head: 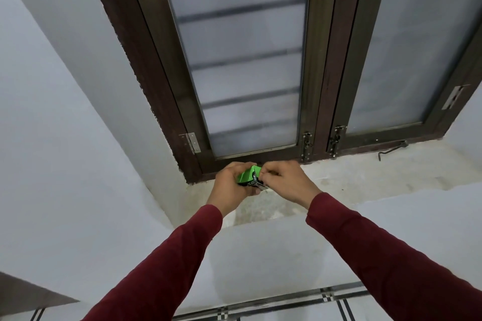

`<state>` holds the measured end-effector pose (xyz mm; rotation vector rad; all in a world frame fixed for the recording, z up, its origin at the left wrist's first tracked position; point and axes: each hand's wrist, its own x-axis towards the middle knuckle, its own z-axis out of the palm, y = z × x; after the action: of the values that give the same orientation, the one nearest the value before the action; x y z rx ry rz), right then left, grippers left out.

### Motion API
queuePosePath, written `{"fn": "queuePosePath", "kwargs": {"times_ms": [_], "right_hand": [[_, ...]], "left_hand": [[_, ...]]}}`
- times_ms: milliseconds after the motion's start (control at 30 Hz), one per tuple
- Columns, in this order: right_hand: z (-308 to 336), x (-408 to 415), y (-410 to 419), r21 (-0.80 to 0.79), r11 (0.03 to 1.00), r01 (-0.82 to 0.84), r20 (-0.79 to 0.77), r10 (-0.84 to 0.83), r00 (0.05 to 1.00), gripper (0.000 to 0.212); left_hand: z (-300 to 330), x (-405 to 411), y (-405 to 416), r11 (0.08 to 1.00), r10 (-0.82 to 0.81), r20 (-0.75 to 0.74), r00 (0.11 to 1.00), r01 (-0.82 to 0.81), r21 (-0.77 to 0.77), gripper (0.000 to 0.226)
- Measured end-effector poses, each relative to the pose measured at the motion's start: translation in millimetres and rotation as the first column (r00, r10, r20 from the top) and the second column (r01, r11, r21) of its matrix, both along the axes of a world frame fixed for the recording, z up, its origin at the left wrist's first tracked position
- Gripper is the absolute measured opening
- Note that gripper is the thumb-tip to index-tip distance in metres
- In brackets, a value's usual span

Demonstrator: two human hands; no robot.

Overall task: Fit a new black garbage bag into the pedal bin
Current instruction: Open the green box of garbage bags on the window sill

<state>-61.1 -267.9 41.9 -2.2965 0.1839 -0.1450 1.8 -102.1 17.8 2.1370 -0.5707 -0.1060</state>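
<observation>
A small green box (249,175) with a black end is held over the window sill, in front of the window's bottom frame. My left hand (232,185) wraps around the box from the left and below. The fingers of my right hand (284,179) pinch the box's right end, where a flap or something dark shows; I cannot make out what. Both arms wear dark red sleeves. No pedal bin and no unfolded black bag are in view.
A concrete window sill (352,177) runs below a brown-framed window (315,60) with frosted glass and shut bolts (306,146). A metal window stay (391,151) lies on the sill at the right. White walls flank the recess; tiled floor (287,305) shows below.
</observation>
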Motion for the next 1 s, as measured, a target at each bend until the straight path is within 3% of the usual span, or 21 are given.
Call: {"fn": "queuePosePath", "kwargs": {"times_ms": [67, 167, 367, 533, 633, 700, 767, 867, 1000], "right_hand": [[-0.1, 1.1, -5.1, 0.061, 0.998, 0.005, -0.027, -0.004, 1.000, 0.020], [-0.4, 3.4, -12.0, 0.005, 1.000, -0.007, -0.029, 0.007, 1.000, 0.006], [-2.1, 10.5, -16.6, -0.161, 0.985, 0.057, 0.036, -0.052, 0.998, 0.029], [-8.8, 4.7, -13.5, -0.277, 0.949, 0.151, 0.235, -0.085, 0.968, 0.020], [-18.4, 6.8, -13.2, -0.172, 0.944, 0.282, 0.301, -0.222, 0.927, 0.009], [-22.7, 6.8, -10.6, 0.071, 0.939, 0.338, 0.213, -0.345, 0.914, 0.008], [-23.6, 4.1, -5.3, 0.393, 0.838, 0.379, -0.008, -0.409, 0.912, 0.006], [-18.9, -2.8, 3.5, 0.788, 0.443, 0.427, -0.317, -0.302, 0.899, 0.018], [-22.4, -5.5, -1.5, 0.903, 0.052, 0.426, -0.408, -0.198, 0.891, 0.024]], "left_hand": [[2.4, -1.7, -1.4, 1.000, -0.004, 0.000, 1.000, 0.004, -0.005, 0.068], [7.2, -5.9, -5.0, 0.999, -0.010, 0.014, 1.000, 0.010, 0.045, 0.070], [8.5, -6.2, -8.1, 0.998, -0.036, 0.034, 0.999, 0.034, 0.058, 0.070], [13.1, -5.9, -9.8, 0.994, -0.027, 0.080, 0.996, 0.019, 0.105, 0.071], [17.2, -6.2, -11.8, 0.969, -0.042, 0.183, 0.982, -0.005, 0.248, 0.073], [25.9, -9.7, -15.3, 0.913, -0.093, 0.314, 0.945, -0.045, 0.405, 0.068], [37.6, -13.1, -21.7, 0.830, -0.256, 0.475, 0.842, -0.060, 0.555, 0.059], [55.2, -18.2, -40.5, 0.655, -0.543, 0.533, 0.649, -0.069, 0.752, 0.047], [74.3, -16.3, -62.7, 0.518, -0.663, 0.491, 0.565, -0.129, 0.846, 0.038]]}}
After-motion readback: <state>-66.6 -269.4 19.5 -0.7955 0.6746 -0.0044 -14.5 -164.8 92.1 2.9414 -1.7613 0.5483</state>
